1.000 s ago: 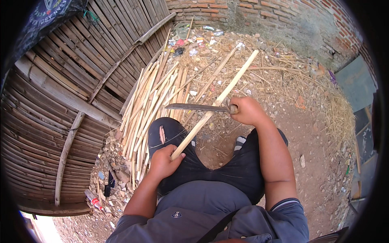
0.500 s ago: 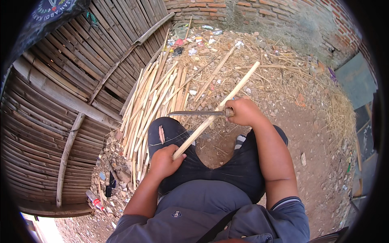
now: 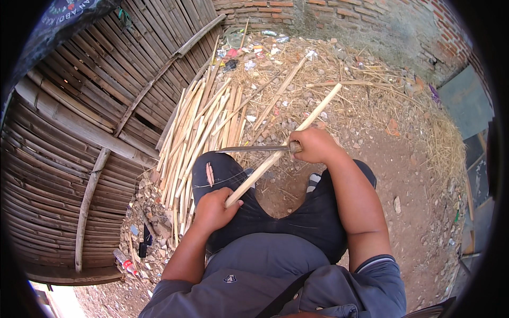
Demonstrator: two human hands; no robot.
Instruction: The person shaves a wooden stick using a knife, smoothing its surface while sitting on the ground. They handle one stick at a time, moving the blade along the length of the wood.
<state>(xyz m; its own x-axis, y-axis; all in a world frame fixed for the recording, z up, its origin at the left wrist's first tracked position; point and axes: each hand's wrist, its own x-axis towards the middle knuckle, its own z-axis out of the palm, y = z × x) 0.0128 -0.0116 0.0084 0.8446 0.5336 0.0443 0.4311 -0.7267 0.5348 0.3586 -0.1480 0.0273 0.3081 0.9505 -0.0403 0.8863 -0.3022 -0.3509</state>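
Note:
A pale wooden or bamboo stick [image 3: 260,178] slants from my lap up to the right, away from me. Its near end is gripped in my left hand [image 3: 216,208], closed by my left thigh. My right hand [image 3: 314,145] is wrapped round the short handle of a machete [image 3: 253,149], beside the middle of the stick. The dark blade points left and lies across the stick, over my left knee; whether its edge bites into the stick I cannot tell. My right fingers partly hide the handle.
A heap of similar pale sticks [image 3: 183,143] lies left of my knee, against a bamboo slat wall [image 3: 79,201]. Straw and litter cover the ground towards a brick wall [image 3: 366,26]. A plastic bottle [image 3: 126,262] lies at the lower left. A grey panel [image 3: 466,103] stands at the right.
My right hand and the machete have shifted slightly left and towards me along the stick. The left hand keeps its hold, nearly still.

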